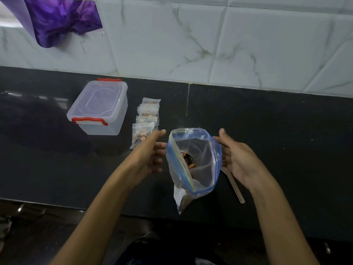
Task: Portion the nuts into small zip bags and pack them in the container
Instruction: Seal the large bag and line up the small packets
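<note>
A large clear zip bag with a blue and yellow seal stands open on the black counter, a few nuts at its bottom. My left hand is open just left of the bag, fingers near its rim. My right hand is open on the bag's right side, fingertips by the rim. Several small filled zip bags lie in a row left of the big bag. A clear container with a shut lid and red clips stands further left.
A pale wooden stick or spoon handle lies on the black counter under my right hand. The counter's front edge runs below the bag. A tiled wall rises behind, with a purple cloth hanging at top left.
</note>
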{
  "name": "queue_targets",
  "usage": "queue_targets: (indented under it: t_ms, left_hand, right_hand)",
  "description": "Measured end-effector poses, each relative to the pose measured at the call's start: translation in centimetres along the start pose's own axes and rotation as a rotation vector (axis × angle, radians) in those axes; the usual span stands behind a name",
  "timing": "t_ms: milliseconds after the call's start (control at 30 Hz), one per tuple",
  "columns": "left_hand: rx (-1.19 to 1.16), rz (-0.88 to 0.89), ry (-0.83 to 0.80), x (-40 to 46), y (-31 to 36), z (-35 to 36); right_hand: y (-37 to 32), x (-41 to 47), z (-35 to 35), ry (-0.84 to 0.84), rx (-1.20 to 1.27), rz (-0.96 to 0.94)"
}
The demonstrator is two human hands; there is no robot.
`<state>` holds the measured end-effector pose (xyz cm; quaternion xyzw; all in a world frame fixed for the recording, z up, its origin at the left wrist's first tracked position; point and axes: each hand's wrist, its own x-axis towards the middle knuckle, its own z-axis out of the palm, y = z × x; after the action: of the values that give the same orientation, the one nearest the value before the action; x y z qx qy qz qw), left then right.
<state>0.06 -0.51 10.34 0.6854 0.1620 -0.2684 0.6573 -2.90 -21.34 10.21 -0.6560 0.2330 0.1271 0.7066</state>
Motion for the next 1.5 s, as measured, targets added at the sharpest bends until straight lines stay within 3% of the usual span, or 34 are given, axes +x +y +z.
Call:
queue_targets:
  t_ms: [133,267,333,467,633,833,967,1133,1300,1400,1500]
  left_hand:
    - [0.298,-0.092,-0.013,1.1,1.4,-0.1]
    - [0.162,-0.091,-0.107,0.9,2.0,0.3]
    - [0.139,0.011,-0.086,0.8,1.9,0.3]
    - [0.449,0.239,0.013,0.9,1.7,-0.2]
    - [0.636,0.249,-0.133,0.9,2.6,0.0]
    - [0.267,0.006,-0.324,1.6,3.3,0.9]
    - [0.158,0.034,-0.314,1.9,3.6,1.6]
    - [0.373,0.237,-0.162,2.1,3.9,1.3]
    - [0.469,0.158,-0.238,2.0,4.5,1.8]
    - [0.338,0.066,-0.314,2.4,4.8,1.5]
    - [0.469,0.203,-0.241,2.8,4.5,1.1]
  right_hand:
    - [-1.1,0.3,0.7,-0.045,-0.006,0.083]
    - [-1.2,0.1,1.2,-0.079,-0.01,0.062]
    - [-1.1,0.1,1.1,-0.001,-0.074,-0.047]
    - [-1.2,-0.1,0.9,0.142,-0.424,-0.34]
    - [-1.8,0.1,0.5,-0.075,-0.506,-0.28]
    - [-2.6,0.8,0.8,-0.09,-0.407,-0.218]
    - [-2.9,1.1,0.5,-0.107,-0.326,-0.25]
    - [-3.2,1.5,-0.4,-0.183,-0.285,-0.082]
    - [-3.6,1.9,0.3,-0.257,-0.414,0.029]
    - [-4.5,1.9,-0.1,-0.201,-0.467,-0.004]
    - [-5.2,1.8,-0.6,-0.046,-0.485,-0.118]
